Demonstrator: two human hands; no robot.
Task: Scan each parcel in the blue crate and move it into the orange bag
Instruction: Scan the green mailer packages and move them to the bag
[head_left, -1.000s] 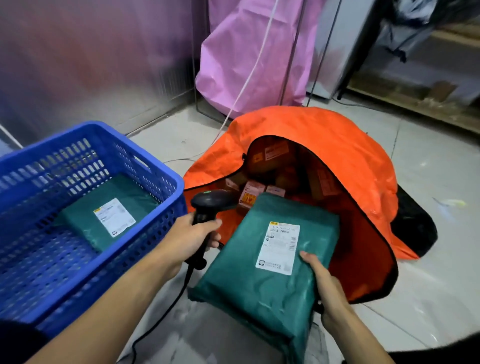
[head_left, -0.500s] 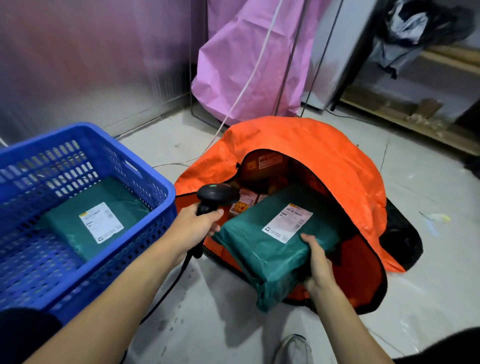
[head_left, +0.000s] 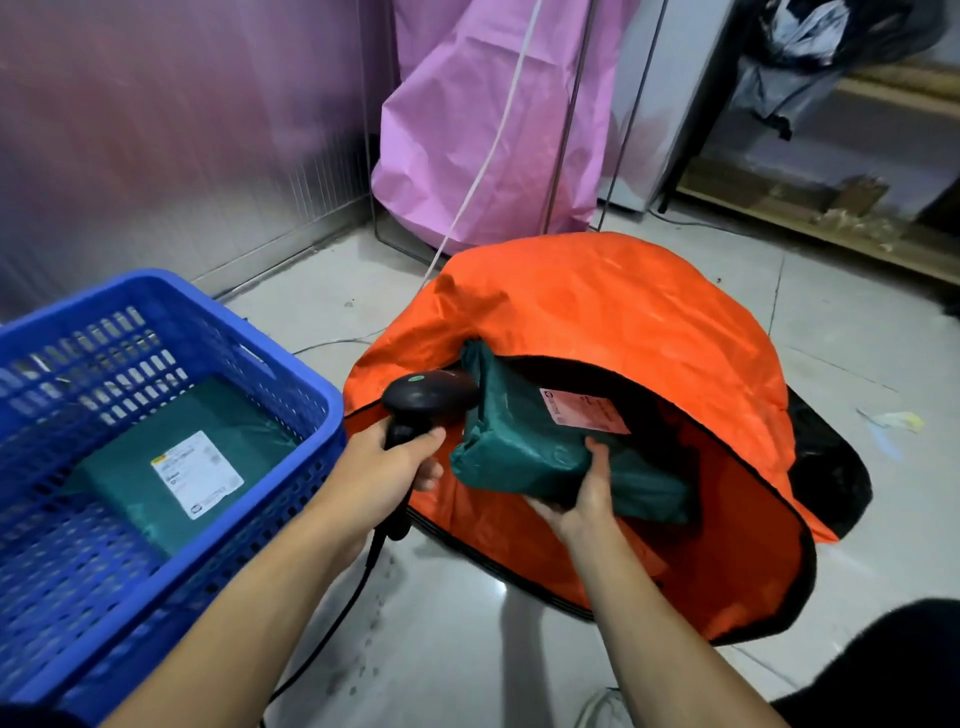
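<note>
The orange bag (head_left: 613, 312) lies on the floor with its mouth open toward me. My right hand (head_left: 582, 493) grips the near edge of a green parcel (head_left: 524, 441) with a white label, and most of that parcel is inside the bag's mouth. My left hand (head_left: 387, 467) holds a black barcode scanner (head_left: 426, 397) by its handle, just left of the parcel. The blue crate (head_left: 291, 374) stands at the left. One more green parcel (head_left: 171, 467) with a white label lies flat in it.
A pink sack (head_left: 467, 130) leans against the back wall behind the orange bag. A white cable runs down past it to the floor. The scanner's black cord hangs toward the tiled floor. A low wooden shelf sits at the far right.
My right hand has pushed the green parcel forward from in front of the bag into its mouth. My left hand with the scanner has stayed beside the crate.
</note>
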